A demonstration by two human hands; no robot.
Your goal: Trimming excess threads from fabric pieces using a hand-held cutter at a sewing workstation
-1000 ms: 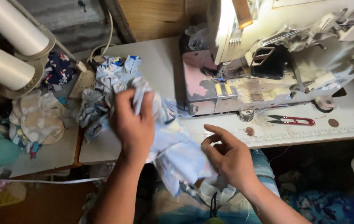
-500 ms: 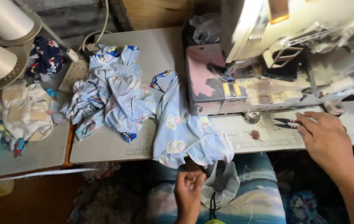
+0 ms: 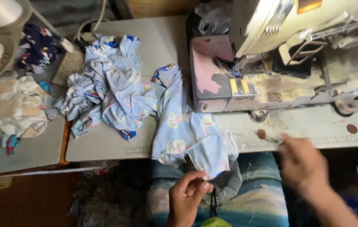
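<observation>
Two hands at work — left hand (image 3: 187,191) pinching the light-blue garment's (image 3: 185,130) hem; right hand (image 3: 302,162) blurred, grip indeterminate — next, steadying the cloth seems needed.

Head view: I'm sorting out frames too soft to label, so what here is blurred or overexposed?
Head view: the right hand is smeared by motion blur; the left hand, pinching the light blue garment, is fairly sharp; the sewing machine top is washed out by glare; the floor lower left lies in shadow.
</observation>
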